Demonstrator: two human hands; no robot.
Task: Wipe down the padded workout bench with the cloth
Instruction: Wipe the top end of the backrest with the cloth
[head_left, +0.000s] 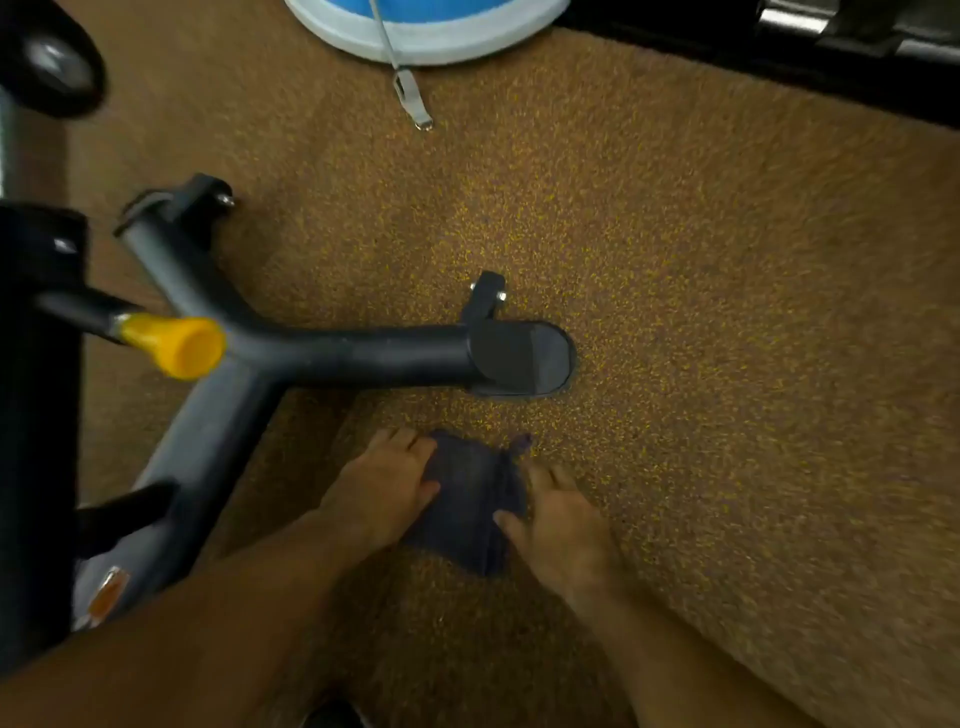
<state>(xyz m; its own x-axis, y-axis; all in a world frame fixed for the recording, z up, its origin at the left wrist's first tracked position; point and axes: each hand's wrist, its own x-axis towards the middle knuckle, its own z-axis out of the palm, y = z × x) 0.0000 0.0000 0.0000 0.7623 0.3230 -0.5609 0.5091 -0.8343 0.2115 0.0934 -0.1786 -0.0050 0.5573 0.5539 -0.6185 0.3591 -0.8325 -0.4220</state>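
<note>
A soft, matt dark blue-grey fabric cloth (467, 499) lies on a rough, grainy brown floor (727, 312) flecked with yellow, beside a smooth, satin-finished grey metal tube frame (353, 353) carrying a glossy yellow plastic knob (176, 345), with shiny black bench padding (36, 415) at left.
</note>
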